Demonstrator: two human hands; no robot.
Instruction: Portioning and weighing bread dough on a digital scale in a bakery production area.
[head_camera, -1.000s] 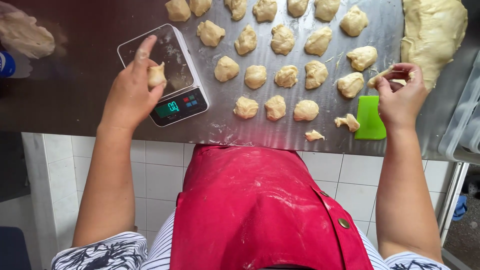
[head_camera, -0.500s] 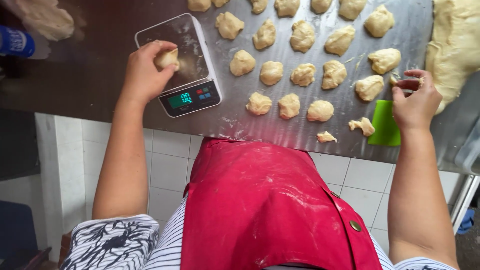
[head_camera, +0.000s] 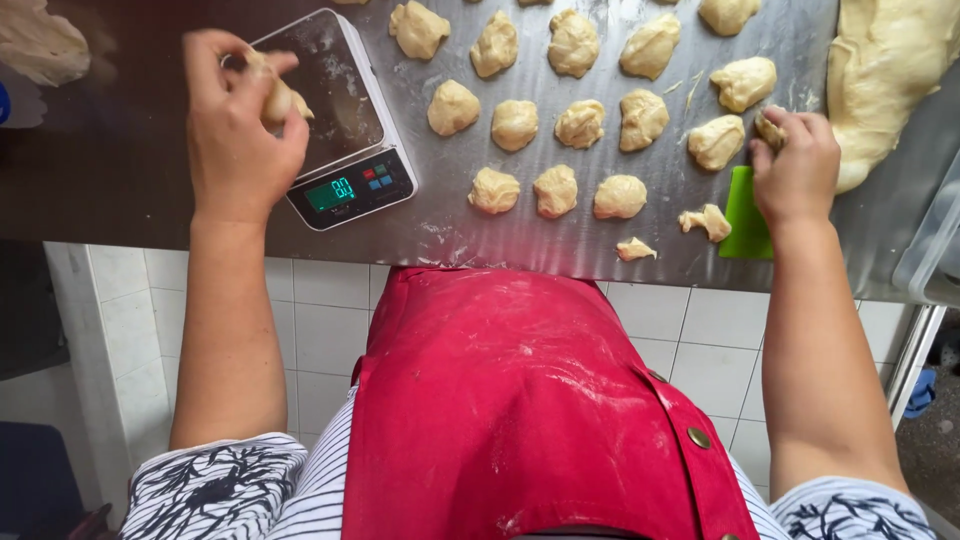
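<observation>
Left hand (head_camera: 243, 120) grips a dough piece (head_camera: 276, 98) over the scale (head_camera: 335, 120) — right hand (head_camera: 797, 165) pinches a small dough bit (head_camera: 769, 127) beside the green scraper (head_camera: 743, 215).

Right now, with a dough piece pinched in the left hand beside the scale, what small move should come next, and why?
Probably set the dough piece with the other portions on the steel table. The left hand holds it lifted at the scale's edge, not resting on the platform, so weighing looks finished. The right hand already grips a small bit near the big dough mass.
</observation>
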